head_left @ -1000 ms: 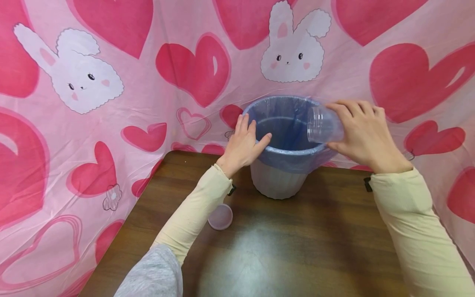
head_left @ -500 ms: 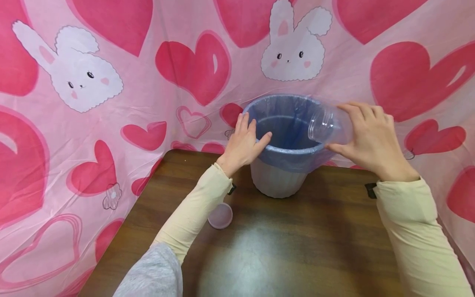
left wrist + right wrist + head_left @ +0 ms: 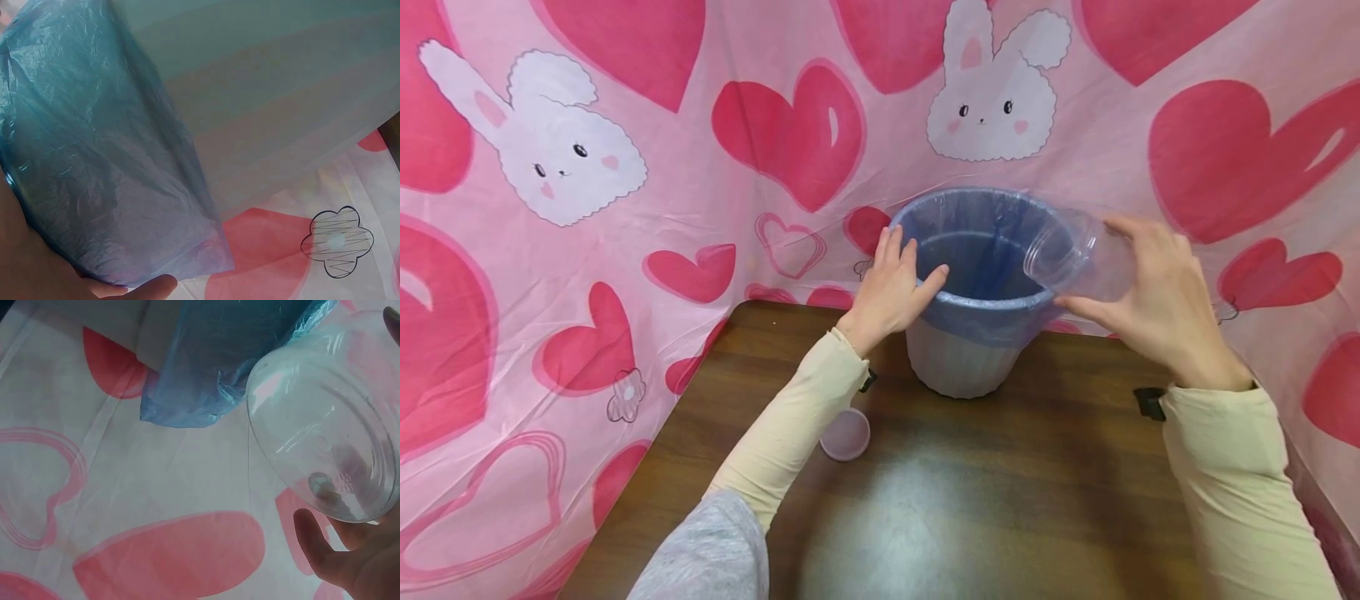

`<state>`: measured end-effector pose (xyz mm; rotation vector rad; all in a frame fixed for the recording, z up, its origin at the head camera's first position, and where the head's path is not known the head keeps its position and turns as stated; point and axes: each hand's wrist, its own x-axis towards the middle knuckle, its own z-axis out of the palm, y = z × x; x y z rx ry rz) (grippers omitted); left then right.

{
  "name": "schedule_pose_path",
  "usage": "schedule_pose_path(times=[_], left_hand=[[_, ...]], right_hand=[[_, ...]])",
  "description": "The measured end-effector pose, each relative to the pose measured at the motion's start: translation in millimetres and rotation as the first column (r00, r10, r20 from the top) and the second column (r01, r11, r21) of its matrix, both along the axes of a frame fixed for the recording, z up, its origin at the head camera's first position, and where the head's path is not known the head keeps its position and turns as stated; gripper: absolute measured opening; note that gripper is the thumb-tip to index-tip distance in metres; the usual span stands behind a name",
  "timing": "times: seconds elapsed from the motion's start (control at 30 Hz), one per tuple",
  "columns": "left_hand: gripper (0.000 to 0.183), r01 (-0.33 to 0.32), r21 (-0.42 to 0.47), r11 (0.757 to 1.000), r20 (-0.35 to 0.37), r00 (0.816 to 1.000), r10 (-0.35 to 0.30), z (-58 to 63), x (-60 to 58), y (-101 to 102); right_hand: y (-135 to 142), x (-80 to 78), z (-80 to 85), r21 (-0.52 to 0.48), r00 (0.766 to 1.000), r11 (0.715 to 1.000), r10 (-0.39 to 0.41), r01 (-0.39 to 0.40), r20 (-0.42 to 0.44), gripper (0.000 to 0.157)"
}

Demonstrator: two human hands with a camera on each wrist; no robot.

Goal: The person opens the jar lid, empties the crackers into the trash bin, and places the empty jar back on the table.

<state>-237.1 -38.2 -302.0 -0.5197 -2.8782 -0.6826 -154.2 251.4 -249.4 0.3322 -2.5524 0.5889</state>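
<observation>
A bin (image 3: pixel 964 363) with a translucent blue liner (image 3: pixel 973 329) folded over its rim stands at the back of the table. My left hand (image 3: pixel 889 287) rests at the bin's left rim, fingers extended and thumb reaching over the edge. In the left wrist view, its fingertips lie along the hanging liner (image 3: pixel 112 169). With thumb and fingers my right hand (image 3: pixel 1176 287) grips a clear plastic jar (image 3: pixel 1101 258). The jar lies tilted, its lidless mouth over the bin's right rim. The right wrist view shows the see-through jar (image 3: pixel 319 425) beside the liner.
A round pinkish lid (image 3: pixel 845 434) lies on the dark wooden table (image 3: pixel 1000 508), in front of the bin and right of the left forearm. A pink cloth (image 3: pixel 895 150) printed with hearts and rabbits hangs behind the bin and along both sides.
My right hand has shifted right and slightly down with the jar, whose tilt has changed so that its round mouth shows wider. The left hand stays at the rim.
</observation>
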Motion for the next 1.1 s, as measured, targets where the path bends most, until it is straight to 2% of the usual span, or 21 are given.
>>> schedule_pose_path(times=[0.2, 0.47, 0.57, 0.7, 0.87, 1.1], left_hand=[[0.081, -0.007, -0.001, 1.0, 0.0, 1.0, 0.007, -0.1, -0.1, -0.2], [0.081, -0.004, 0.003, 1.0, 0.002, 1.0, 0.004, -0.9, -0.3, 0.0], [0.081, -0.002, 0.002, 1.0, 0.002, 1.0, 0.002, -1.0, -0.1, 0.4], [0.081, 0.0, 0.005, 1.0, -0.001, 1.0, 0.0, -1.0, 0.2, 0.3], [0.081, 0.0, 0.013, 1.0, 0.0, 1.0, 0.0, -1.0, 0.3, -0.3], [0.082, -0.004, 0.019, 1.0, 0.001, 1.0, 0.004, -0.8, 0.9, 0.4]], right_hand=[[0.9, 10.1, -5.8, -0.143, 0.999, 0.99, -0.003, 0.01, 0.044, 0.095], [1.7, 28.9, -24.1, -0.325, 0.992, 0.944, -0.013, 0.053, 0.125, 0.093], [2.2, 35.8, -32.3, -0.385, 0.993, 0.922, 0.016, 0.03, 0.117, 0.091], [1.5, 43.2, -42.9, -0.47, 0.993, 0.882, 0.092, -0.046, 0.075, 0.094], [-1.0, 49.6, -55.1, -0.523, 0.989, 0.847, 0.136, -0.089, 0.053, 0.096], [-3.8, 54.1, -69.2, -0.544, 0.987, 0.835, 0.144, -0.084, 0.068, 0.093]])
